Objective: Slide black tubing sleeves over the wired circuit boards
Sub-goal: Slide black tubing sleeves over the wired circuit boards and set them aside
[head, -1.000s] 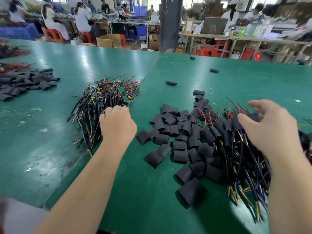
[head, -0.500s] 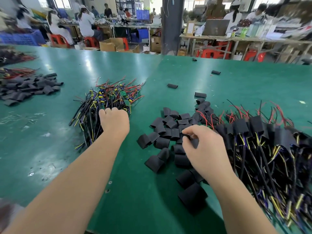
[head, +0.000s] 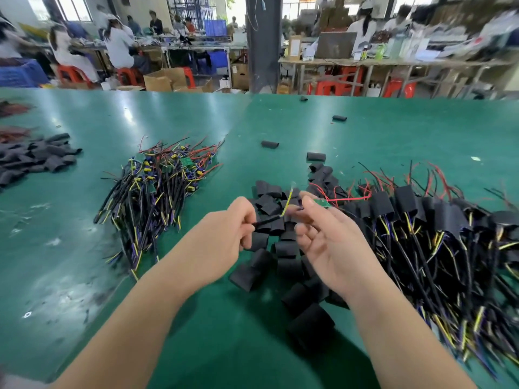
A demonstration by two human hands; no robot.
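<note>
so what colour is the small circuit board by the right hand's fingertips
The small circuit board is green, red wires trailing off; head view.

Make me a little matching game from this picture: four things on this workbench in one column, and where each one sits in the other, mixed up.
Things
1. wired green board
2. loose black sleeves
3. pile of bare wired boards
4. pile of sleeved boards

Places
A. to the left of the left hand
B. on the green table, directly below both hands
C. to the right of the right hand
D. held up between the two hands

Pairs: 1-D, 2-B, 3-A, 4-C.
</note>
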